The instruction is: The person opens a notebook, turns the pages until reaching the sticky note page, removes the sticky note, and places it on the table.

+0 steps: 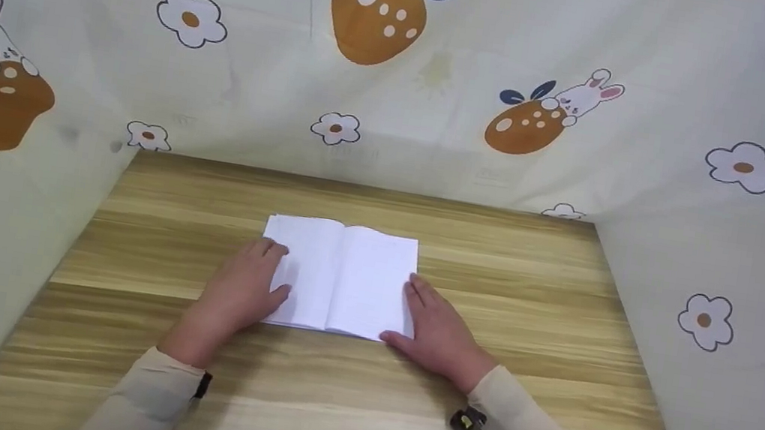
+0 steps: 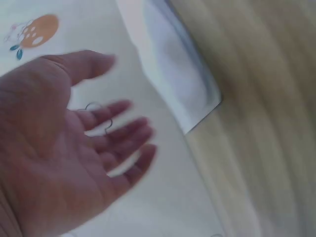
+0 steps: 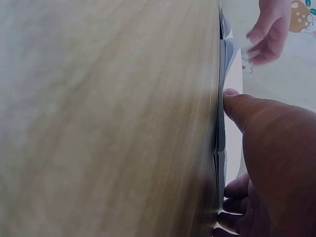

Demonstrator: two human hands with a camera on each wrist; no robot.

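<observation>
An open notebook (image 1: pixel 374 282) with blank-looking white pages lies flat on the wooden table. Over its left page is my left hand (image 1: pixel 241 289), fingers spread and only loosely bent. In the left wrist view that hand (image 2: pixel 74 143) is blurred, holds nothing and appears raised off the paper (image 2: pixel 173 69). My right hand (image 1: pixel 439 333) rests at the notebook's right side, its fingers along the edge and its thumb near the lower corner. The right wrist view shows the thumb of this hand (image 3: pixel 281 148) lying on the page (image 3: pixel 233 128); its other fingertips are partly hidden.
Wood-grain table (image 1: pixel 351 423) surrounds the notebook. A pale curtain (image 1: pixel 248 96) printed with rabbits and flowers stands behind and on both sides. Black bands are on both wrists, with a small dark device (image 1: pixel 463 423) at the right one.
</observation>
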